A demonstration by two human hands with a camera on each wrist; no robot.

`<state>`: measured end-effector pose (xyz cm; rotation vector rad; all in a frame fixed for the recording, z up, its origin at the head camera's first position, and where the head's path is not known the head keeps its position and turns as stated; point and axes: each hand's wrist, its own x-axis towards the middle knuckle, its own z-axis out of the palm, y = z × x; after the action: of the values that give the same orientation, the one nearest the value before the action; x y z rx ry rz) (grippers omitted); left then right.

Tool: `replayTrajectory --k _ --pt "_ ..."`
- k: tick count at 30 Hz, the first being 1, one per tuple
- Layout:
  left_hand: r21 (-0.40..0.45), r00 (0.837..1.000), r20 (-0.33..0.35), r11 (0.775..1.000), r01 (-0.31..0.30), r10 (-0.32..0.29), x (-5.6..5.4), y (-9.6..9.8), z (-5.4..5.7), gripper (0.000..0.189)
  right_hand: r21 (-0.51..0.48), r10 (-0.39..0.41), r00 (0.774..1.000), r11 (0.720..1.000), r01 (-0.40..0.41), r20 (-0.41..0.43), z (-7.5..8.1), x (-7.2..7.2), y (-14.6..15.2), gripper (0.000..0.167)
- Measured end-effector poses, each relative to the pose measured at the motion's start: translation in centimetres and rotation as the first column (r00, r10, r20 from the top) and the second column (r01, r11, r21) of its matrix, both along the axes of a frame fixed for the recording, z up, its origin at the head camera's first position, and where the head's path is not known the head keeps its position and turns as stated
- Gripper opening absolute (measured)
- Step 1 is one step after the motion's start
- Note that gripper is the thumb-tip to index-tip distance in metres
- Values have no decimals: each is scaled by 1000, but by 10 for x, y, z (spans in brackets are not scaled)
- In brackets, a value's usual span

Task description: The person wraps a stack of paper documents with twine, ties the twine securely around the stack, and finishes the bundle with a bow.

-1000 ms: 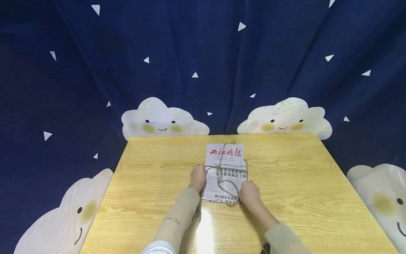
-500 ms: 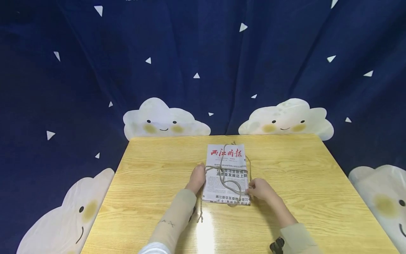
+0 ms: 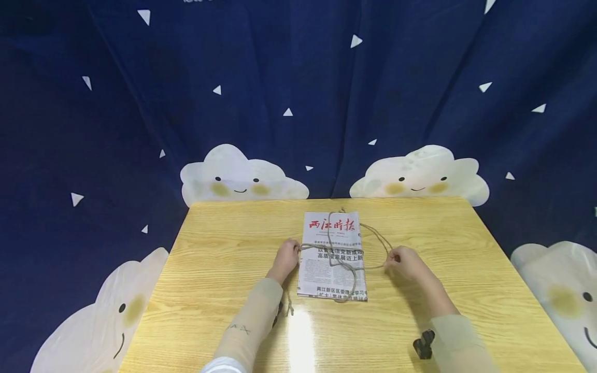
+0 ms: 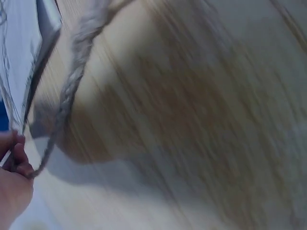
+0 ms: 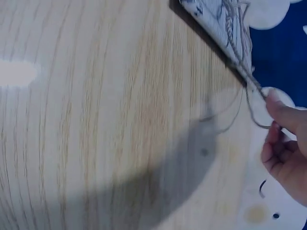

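A folded newspaper bundle (image 3: 326,280) with red characters along its top lies on the table, brown twine (image 3: 347,250) crossing it both ways. At its left edge my left hand (image 3: 285,259) pinches the twine, and a knotted loose end (image 3: 289,310) hangs below that hand. In the left wrist view a thick, blurred stretch of twine (image 4: 69,88) runs down to the curled fingers. Off the bundle's right side, my right hand (image 3: 406,263) pinches twine between thumb and fingers. From there, strands (image 5: 249,79) stretch back to the bundle, one forming a wide loop.
The bundle rests on a light wooden table (image 3: 224,228). Behind stands a dark blue curtain (image 3: 261,62) with white triangles and smiling clouds (image 3: 422,171). A small black device (image 3: 423,344) sits at the right wrist.
My right hand has moved right, away from the newspaper bundle, drawing the twine out into a loop. My left hand has shifted slightly left, still pinching its twine.
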<state>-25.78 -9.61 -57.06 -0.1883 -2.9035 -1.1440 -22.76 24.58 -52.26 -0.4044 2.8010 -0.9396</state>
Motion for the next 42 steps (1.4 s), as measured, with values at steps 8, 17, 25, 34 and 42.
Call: replayTrajectory --k 8,17,25,34,42 --pt "79 997 -22 994 -72 74 -1 -24 -6 10 -24 -137 990 990 137 -27 -12 1 19 15" --pt "50 988 37 987 -155 153 4 -44 -10 10 29 -241 961 968 247 -137 -42 9 29 16" --pt "-107 988 -102 986 -124 114 3 -30 -6 13 64 -270 942 956 287 -199 -50 8 15 25" --pt "-186 998 -60 982 -25 14 -1 0 -2 8 134 -27 983 990 52 -184 -47 -19 -14 46" --pt "-209 994 -96 975 -71 52 1 1 -8 5 244 -280 958 935 258 63 -54 -12 -5 57"
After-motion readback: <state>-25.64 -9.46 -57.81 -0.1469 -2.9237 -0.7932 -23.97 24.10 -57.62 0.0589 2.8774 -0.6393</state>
